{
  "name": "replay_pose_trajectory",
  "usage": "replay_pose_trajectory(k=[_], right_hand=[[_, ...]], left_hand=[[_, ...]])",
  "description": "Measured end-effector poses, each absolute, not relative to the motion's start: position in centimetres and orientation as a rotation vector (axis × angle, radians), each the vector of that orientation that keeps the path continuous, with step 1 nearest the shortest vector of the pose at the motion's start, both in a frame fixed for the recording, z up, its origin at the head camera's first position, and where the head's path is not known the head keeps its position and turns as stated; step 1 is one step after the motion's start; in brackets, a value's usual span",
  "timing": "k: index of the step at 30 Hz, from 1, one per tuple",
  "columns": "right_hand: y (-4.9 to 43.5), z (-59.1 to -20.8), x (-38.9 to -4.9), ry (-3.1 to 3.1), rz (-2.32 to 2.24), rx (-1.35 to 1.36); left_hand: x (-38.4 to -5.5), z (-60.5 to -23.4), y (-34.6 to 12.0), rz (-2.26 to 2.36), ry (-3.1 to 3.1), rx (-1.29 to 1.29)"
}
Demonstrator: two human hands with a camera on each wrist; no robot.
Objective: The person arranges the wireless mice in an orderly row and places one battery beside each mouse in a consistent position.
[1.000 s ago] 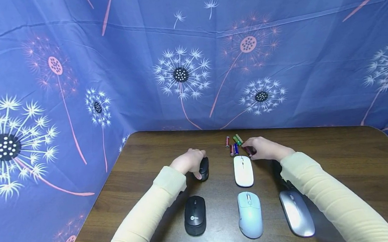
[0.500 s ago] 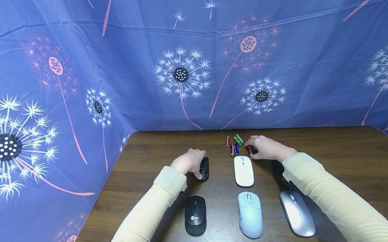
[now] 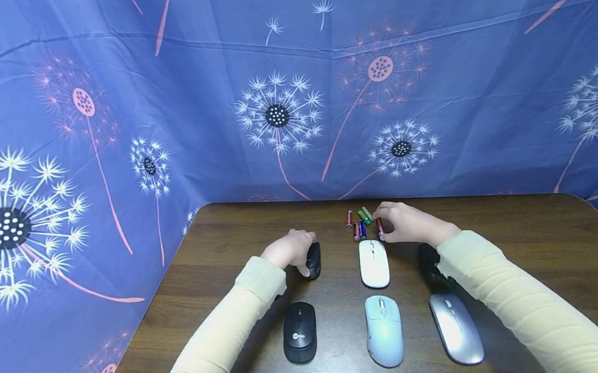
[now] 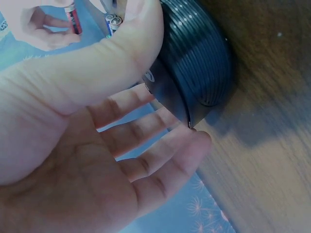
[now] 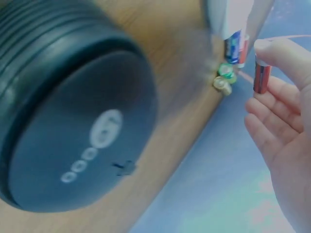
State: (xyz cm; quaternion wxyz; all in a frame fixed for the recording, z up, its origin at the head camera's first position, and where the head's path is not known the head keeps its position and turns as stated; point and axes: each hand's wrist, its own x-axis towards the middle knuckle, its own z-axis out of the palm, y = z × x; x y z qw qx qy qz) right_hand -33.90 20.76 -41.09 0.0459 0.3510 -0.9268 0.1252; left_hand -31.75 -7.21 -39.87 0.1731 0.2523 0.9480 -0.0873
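Note:
My left hand (image 3: 290,250) grips a small black mouse (image 3: 314,264) at the table's left middle. In the left wrist view the thumb lies over the mouse's ribbed side (image 4: 197,53), with the fingers against its other face. Toward the back, my right hand (image 3: 413,224) pinches a dark red battery (image 5: 261,77) between thumb and fingers. Just left of it, a group of batteries lies on the wood: a red one (image 3: 349,218), green ones (image 3: 365,215), another red one (image 3: 356,232) and a blue one (image 3: 363,230).
A white mouse (image 3: 374,266) lies just in front of the batteries. Nearer are a black mouse (image 3: 299,333), a light blue mouse (image 3: 384,334) and a silver mouse (image 3: 456,328). Another black mouse (image 3: 428,258) is partly hidden by the right sleeve. Patterned blue cloth (image 3: 204,99) hangs behind the table.
My right hand has shifted slightly toward the back, and its battery has straightened and come closer to the other batteries. The left hand has stayed on its mouse.

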Motion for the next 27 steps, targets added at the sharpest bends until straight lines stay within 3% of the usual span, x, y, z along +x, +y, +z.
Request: replay_pose_trajectory(k=[27], right_hand=[[15.6,-37.6,-31.2,-2.744,0.448,1.118]], left_hand=[[-31.6,-39.8,-7.1,-0.189,2.71,0.693]])
